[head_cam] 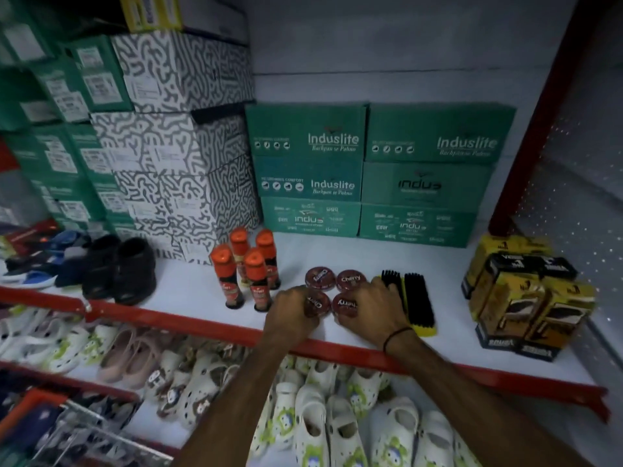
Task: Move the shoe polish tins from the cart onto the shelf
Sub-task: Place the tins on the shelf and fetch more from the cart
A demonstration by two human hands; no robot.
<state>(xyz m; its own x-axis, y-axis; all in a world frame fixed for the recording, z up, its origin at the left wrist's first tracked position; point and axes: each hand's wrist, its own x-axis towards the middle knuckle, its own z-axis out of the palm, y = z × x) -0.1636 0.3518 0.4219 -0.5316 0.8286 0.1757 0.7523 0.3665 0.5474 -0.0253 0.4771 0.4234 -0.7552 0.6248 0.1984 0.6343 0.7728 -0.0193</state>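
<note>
Several round dark-red shoe polish tins sit on the white shelf [188,291] with its red front rail. Two stand at the back, one [319,277] on the left and one [350,280] on the right. In front of them my left hand [291,313] is shut on the front-left tin [315,303], and my right hand [374,310] is shut on the front-right tin [344,303]. Both held tins rest on or just above the shelf. The cart is out of view.
Several orange-capped polish bottles [247,267] stand left of the tins. Two black brushes [416,299] lie right of my right hand. Yellow-black boxes [526,298] fill the right end, green shoe boxes [371,170] the back. Black shoes [121,267] sit left; white clogs [337,426] lie on the shelf below.
</note>
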